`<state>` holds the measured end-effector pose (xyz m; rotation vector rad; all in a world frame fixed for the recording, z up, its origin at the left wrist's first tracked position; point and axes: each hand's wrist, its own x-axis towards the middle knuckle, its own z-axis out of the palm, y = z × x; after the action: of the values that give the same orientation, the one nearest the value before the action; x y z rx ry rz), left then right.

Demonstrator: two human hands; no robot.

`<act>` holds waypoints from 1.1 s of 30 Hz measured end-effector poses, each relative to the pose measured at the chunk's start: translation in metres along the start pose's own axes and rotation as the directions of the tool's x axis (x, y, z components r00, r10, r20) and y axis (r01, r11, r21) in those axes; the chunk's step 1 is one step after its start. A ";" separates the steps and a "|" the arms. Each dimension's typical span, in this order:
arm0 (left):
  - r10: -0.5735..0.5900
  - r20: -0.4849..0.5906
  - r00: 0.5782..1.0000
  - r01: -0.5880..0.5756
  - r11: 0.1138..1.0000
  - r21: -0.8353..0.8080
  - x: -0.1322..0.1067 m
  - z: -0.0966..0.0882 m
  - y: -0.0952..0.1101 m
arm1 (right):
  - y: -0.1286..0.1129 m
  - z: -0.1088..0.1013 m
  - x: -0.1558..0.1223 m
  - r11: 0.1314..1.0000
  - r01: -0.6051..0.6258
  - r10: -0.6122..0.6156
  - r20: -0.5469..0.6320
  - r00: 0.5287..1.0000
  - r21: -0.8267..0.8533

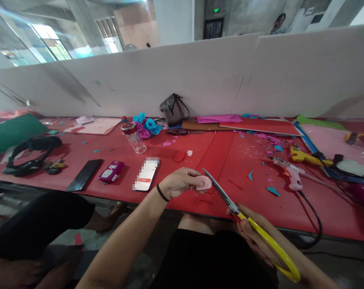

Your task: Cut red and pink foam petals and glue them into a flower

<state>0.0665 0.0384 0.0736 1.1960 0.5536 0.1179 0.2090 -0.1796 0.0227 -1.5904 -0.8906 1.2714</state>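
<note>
Between the thumb and fingers of my left hand [183, 182] is a small pink paper piece [204, 183] with a rounded outline. My right hand [254, 228] grips a pair of scissors [225, 196] with yellow handles. The blades point up and left, and their tips lie beside the right edge of the pink piece. Whether the blades touch the paper I cannot tell. Beyond my left hand, a red paper piece [179, 156] and a small pale pink scrap [189, 153] lie on the red table [169, 176].
A phone [146, 174], a purple box [111, 172] and a glass jar [136, 140] stand to the left. Blue and pink paper flowers [147, 125] lie behind. Glue guns [291, 172] with cords and several scraps are at right. Another person's leg [49, 224] is at lower left.
</note>
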 end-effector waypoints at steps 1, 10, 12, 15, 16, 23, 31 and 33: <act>-0.014 -0.010 1.000 0.014 1.000 0.013 0.001 -0.001 0.001 | -0.001 0.000 0.000 1.000 0.001 -0.002 -0.035 0.999 -0.016; 0.105 -0.156 0.982 -0.051 0.948 0.314 0.017 0.002 -0.008 | -0.044 -0.001 0.053 0.990 0.122 -0.140 -0.334 0.932 -0.075; 0.143 -0.116 0.983 -0.093 0.929 0.359 0.017 0.006 -0.007 | -0.055 0.006 0.068 0.985 0.170 -0.158 -0.315 0.936 0.012; 0.182 -0.105 0.978 -0.131 0.919 0.372 0.013 0.010 -0.007 | -0.060 0.019 0.081 0.971 0.191 -0.147 -0.267 0.952 0.145; 0.202 -0.135 0.970 -0.141 0.921 0.362 0.011 0.011 -0.008 | -0.059 0.023 0.082 0.965 0.197 -0.146 -0.268 0.952 0.171; 0.271 -0.344 0.899 -0.304 0.951 -0.047 0.000 0.032 -0.040 | -0.046 0.038 0.075 0.912 0.295 -0.171 -0.390 0.905 0.283; 0.328 -0.413 0.849 -0.410 0.903 -0.127 -0.007 0.048 -0.046 | -0.036 0.030 0.053 0.948 0.289 -0.237 -0.314 0.919 0.131; 0.349 -0.399 0.848 -0.414 0.906 -0.086 -0.011 0.043 -0.042 | -0.030 0.016 0.043 0.961 0.260 -0.232 -0.246 0.941 0.089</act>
<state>0.0687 -0.0181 0.0502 1.1084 0.6170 0.7391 0.2024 -0.1269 0.0348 -1.4469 -0.8188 0.9223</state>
